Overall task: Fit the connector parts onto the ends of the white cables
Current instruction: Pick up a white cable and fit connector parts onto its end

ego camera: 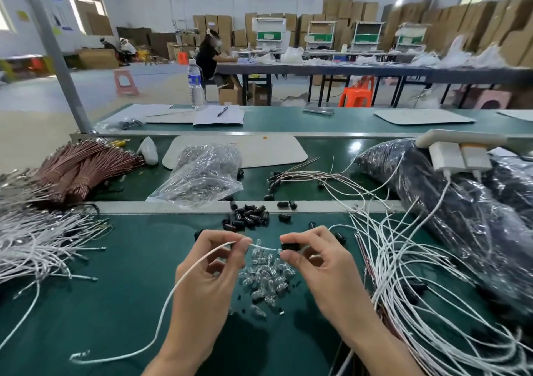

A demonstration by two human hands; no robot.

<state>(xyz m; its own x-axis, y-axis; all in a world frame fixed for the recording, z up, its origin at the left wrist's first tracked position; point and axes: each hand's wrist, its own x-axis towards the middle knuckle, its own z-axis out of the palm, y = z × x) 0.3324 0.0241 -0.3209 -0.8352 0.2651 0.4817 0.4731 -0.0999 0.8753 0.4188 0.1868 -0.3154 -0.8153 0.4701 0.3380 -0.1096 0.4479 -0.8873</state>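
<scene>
Left hand (pixel 213 263) pinches the white cable (pixel 173 286) over the clear-bulb pile (pixel 268 280), right hand (pixel 317 263) pinches a black cap (pixel 290 246) at its tip, seemingly unseated; many bare cables (pixel 34 245) wait left of the pile.

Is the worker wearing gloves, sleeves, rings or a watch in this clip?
No. Left hand and right hand are bare: no gloves, no rings visible. Both forearms are uncovered to the frame edge, with no sleeve, watch or bracelet in view.
</scene>
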